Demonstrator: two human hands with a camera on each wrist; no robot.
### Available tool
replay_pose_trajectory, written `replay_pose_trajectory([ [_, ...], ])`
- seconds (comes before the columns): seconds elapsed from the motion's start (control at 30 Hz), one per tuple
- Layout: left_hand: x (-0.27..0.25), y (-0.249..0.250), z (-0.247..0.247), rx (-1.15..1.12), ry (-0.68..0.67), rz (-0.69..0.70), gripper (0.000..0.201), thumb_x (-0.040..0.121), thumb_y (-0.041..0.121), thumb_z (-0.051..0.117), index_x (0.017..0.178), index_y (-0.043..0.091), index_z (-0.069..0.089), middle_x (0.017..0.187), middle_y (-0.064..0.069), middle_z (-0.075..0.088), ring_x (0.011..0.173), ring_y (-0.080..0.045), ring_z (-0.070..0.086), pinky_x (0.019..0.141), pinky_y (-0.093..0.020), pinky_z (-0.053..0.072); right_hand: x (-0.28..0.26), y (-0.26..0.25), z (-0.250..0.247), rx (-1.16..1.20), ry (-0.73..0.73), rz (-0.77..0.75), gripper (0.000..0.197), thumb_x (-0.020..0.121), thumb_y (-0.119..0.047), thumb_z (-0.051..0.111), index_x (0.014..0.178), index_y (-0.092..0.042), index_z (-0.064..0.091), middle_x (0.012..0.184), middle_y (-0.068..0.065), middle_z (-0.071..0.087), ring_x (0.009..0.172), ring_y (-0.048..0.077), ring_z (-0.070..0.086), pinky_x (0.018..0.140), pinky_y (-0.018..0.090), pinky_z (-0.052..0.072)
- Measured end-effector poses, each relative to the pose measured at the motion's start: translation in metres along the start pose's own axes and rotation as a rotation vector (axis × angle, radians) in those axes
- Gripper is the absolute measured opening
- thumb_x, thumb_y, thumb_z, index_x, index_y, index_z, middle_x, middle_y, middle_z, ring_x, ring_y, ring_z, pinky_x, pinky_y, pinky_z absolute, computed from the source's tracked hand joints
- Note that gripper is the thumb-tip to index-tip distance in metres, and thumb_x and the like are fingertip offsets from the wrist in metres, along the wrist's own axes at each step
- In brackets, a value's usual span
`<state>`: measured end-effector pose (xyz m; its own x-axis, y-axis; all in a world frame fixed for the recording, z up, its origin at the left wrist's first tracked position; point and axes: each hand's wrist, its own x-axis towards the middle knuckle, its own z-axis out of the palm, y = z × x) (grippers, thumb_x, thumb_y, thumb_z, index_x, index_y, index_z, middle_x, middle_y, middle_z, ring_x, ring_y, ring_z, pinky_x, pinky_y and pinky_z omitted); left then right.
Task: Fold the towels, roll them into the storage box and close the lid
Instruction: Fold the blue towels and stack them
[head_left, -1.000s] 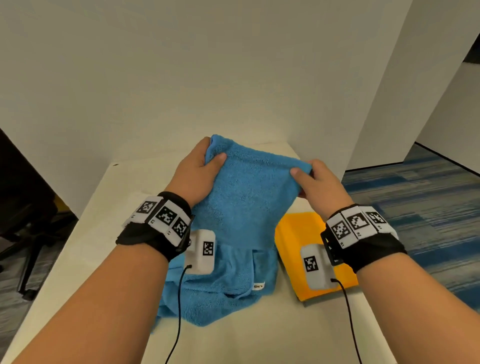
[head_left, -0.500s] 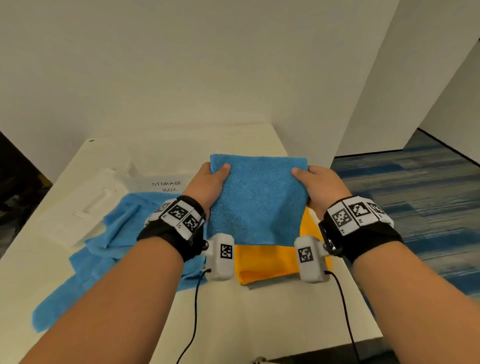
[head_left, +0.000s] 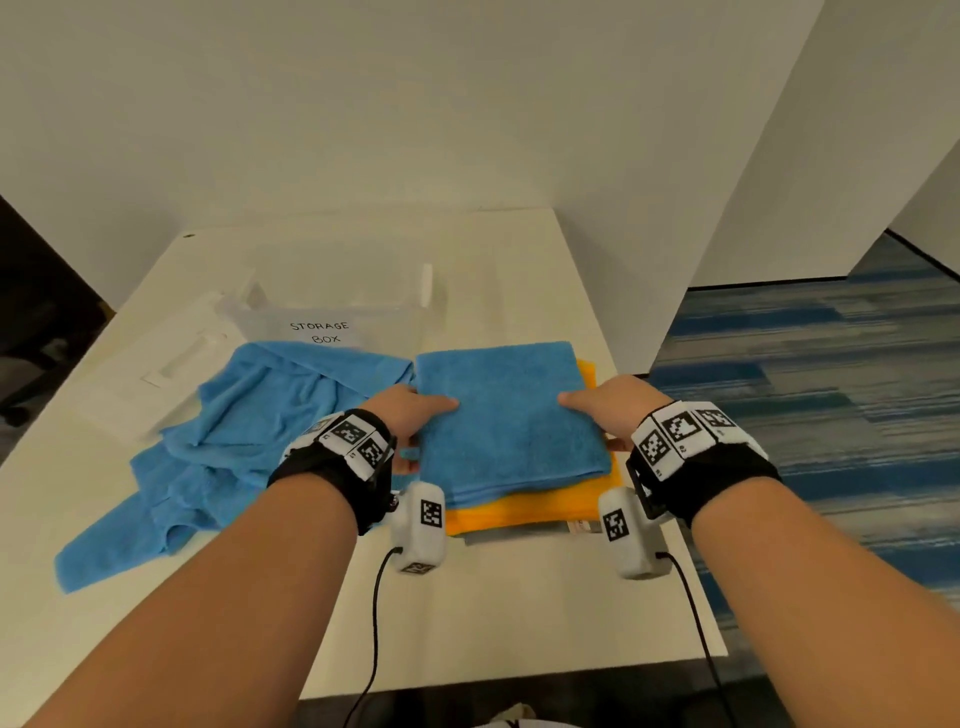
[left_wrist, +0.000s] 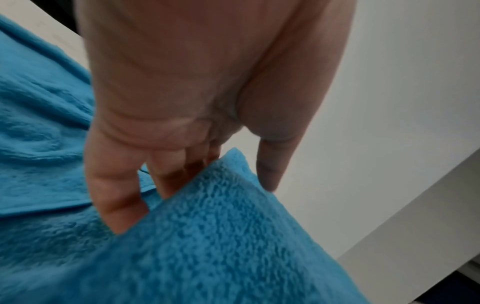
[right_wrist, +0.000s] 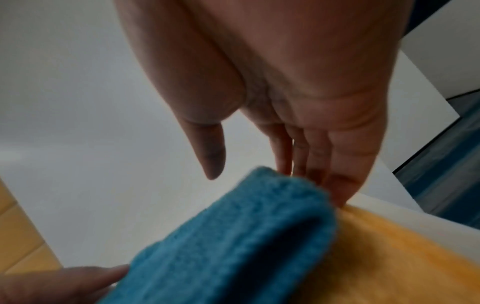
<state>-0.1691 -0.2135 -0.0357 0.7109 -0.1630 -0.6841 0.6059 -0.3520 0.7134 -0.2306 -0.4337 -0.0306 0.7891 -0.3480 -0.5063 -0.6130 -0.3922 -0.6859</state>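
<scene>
A folded blue towel (head_left: 509, 415) lies flat on a folded orange towel (head_left: 524, 512) at the table's right. My left hand (head_left: 410, 415) holds its left edge, thumb on top and fingers underneath (left_wrist: 116, 205). On the opposite edge my right hand (head_left: 613, 410) does the same, its fingers (right_wrist: 337, 185) between the blue towel (right_wrist: 233, 236) and the orange one (right_wrist: 389, 257). A second blue towel (head_left: 234, 436) lies crumpled to the left. The clear storage box (head_left: 395, 306), labelled "STORAGE BOX", stands open behind the towels. Its white lid (head_left: 171, 358) lies to its left.
The white table (head_left: 519, 597) ends close on the right, above a blue carpet (head_left: 831, 389). White walls stand behind it and to the right. Two cables hang from my wrists over the table's front edge.
Both hands have brought the folded blue towel down from mid-air and to the right onto the orange towel. The view has shifted, so the box and lid now show.
</scene>
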Motion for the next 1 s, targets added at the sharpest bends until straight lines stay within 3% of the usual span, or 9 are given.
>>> replay_pose_trajectory([
  [0.1,-0.001,-0.005,-0.003,0.090,-0.006,0.005,0.029,0.084,0.024,0.073,0.109,0.018,0.061,0.105,-0.005,0.068,0.096,-0.023,0.066,0.076,-0.041,0.056,-0.002,0.008,0.001,-0.180,0.001,-0.005,0.047,0.087,-0.044,0.064,0.106,-0.001,0.059,0.101,0.012,0.063,0.092,0.026,0.063,0.076,0.034,0.053],
  [0.2,-0.001,-0.004,-0.002,0.106,-0.022,0.044,0.030,0.083,0.021,0.074,0.110,0.018,0.060,0.109,-0.007,0.067,0.099,-0.026,0.065,0.084,-0.049,0.055,-0.006,0.003,-0.006,-0.329,-0.018,-0.035,0.043,0.086,-0.047,0.063,0.095,-0.005,0.058,0.083,0.006,0.058,0.064,0.017,0.053,0.053,0.024,0.041],
  [0.3,-0.003,0.000,0.000,0.065,-0.039,0.114,0.020,0.087,0.019,0.070,0.103,0.020,0.059,0.109,-0.007,0.067,0.099,-0.027,0.065,0.089,-0.053,0.053,-0.008,-0.003,-0.017,-0.368,0.001,-0.081,0.038,0.084,-0.044,0.068,0.078,-0.008,0.056,0.068,0.005,0.056,0.057,0.017,0.051,0.058,0.027,0.044],
  [0.43,-0.004,0.001,0.004,0.080,-0.041,0.177,0.040,0.084,0.020,0.073,0.117,0.021,0.052,0.113,-0.006,0.064,0.101,-0.027,0.065,0.087,-0.053,0.054,-0.012,-0.003,-0.033,-0.319,-0.022,-0.070,0.037,0.080,-0.041,0.074,0.075,-0.009,0.054,0.059,0.006,0.053,0.050,0.018,0.049,0.055,0.028,0.043],
  [0.57,-0.001,-0.008,0.009,0.067,-0.058,0.104,0.019,0.088,0.012,0.068,0.095,0.023,0.054,0.103,-0.004,0.064,0.091,-0.023,0.063,0.085,-0.049,0.053,-0.015,0.003,-0.031,-0.388,-0.087,-0.020,0.038,0.079,-0.042,0.074,0.075,-0.009,0.055,0.067,0.006,0.058,0.053,0.018,0.049,0.056,0.027,0.042],
  [0.67,0.002,-0.014,0.008,0.077,-0.063,0.068,0.020,0.088,0.011,0.068,0.103,0.018,0.058,0.113,-0.007,0.064,0.103,-0.027,0.062,0.089,-0.053,0.052,-0.013,0.007,-0.030,-0.432,-0.117,-0.022,0.035,0.082,-0.042,0.071,0.082,-0.010,0.059,0.077,0.006,0.060,0.060,0.018,0.050,0.060,0.027,0.041],
  [0.8,0.008,-0.014,0.006,0.074,-0.047,0.067,0.039,0.085,0.011,0.071,0.120,0.011,0.056,0.119,-0.010,0.065,0.106,-0.029,0.063,0.088,-0.056,0.052,-0.002,0.012,-0.029,-0.080,-0.177,-0.028,0.032,0.077,-0.035,0.077,0.086,-0.007,0.065,0.082,0.013,0.064,0.075,0.025,0.054,0.068,0.034,0.041],
  [0.93,0.008,-0.013,0.006,0.091,-0.089,0.056,0.048,0.079,0.002,0.075,0.122,0.012,0.054,0.118,-0.008,0.065,0.105,-0.027,0.063,0.078,-0.050,0.056,-0.002,0.012,-0.023,-0.191,-0.228,0.009,0.081,0.052,-0.060,0.080,0.103,0.001,0.066,0.083,0.017,0.065,0.072,0.025,0.053,0.066,0.034,0.041],
  [1.0,0.005,-0.013,0.006,0.105,-0.117,0.042,0.051,0.078,-0.002,0.074,0.120,0.016,0.050,0.119,-0.006,0.062,0.104,-0.026,0.062,0.072,-0.048,0.056,-0.003,0.012,-0.022,-0.296,-0.269,-0.001,0.081,0.053,-0.067,0.075,0.100,-0.002,0.065,0.076,0.012,0.058,0.069,0.026,0.049,0.059,0.032,0.038],
])
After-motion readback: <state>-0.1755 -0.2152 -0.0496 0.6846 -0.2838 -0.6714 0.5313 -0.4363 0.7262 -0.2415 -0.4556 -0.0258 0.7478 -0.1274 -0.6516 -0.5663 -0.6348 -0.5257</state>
